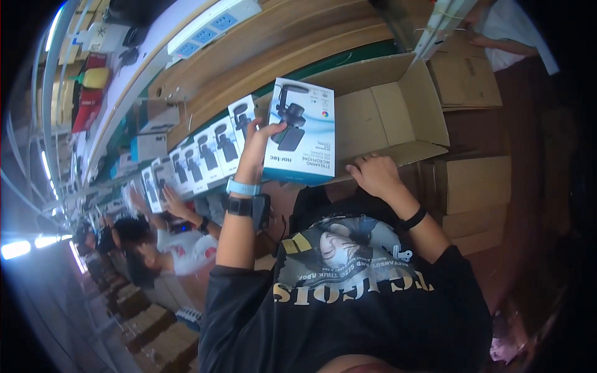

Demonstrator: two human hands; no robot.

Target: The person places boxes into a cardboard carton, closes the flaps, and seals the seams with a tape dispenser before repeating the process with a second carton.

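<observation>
My left hand (263, 138) grips the left side of a white and teal microphone box (314, 133), with the thumb across its printed front. The box is tilted up over the left end of an open cardboard carton (426, 99). Its bottom shows bare cardboard where visible; the left end is hidden behind the box. At the carton's near edge, my right hand (378, 177) has its fingers curled over the flap. Just left of my left hand, a row of similar microphone boxes (214, 149) stands side by side.
A co-worker's hands (174, 202) touch the row's far left end. Flattened cartons (463, 78) and stacked cardboard boxes (476, 180) stand to the right. A white power strip (211, 28) is mounted above the wooden bench (249, 56). Another person's arm (504, 43) shows at the upper right.
</observation>
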